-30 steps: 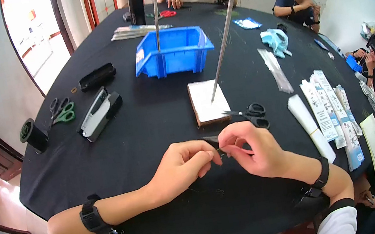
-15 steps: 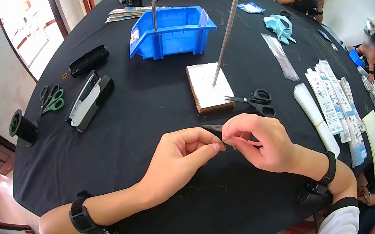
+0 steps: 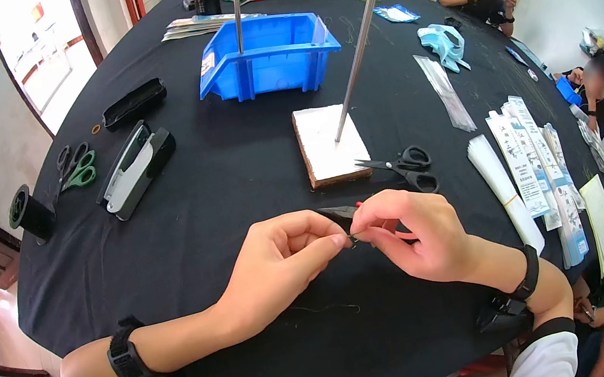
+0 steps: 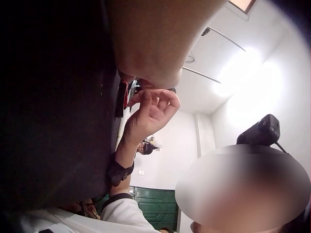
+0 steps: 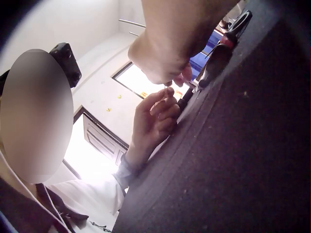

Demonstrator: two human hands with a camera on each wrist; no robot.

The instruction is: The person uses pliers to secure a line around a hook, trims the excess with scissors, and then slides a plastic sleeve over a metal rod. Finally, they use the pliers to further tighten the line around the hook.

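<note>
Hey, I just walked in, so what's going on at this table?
Someone is doing fine fingertip work over the black cloth. The left hand and right hand almost meet, pinching a thin strand between them; it's too small to identify. Just beyond are black-handled scissors and a white-topped block, with a blue bin farther back.
</note>
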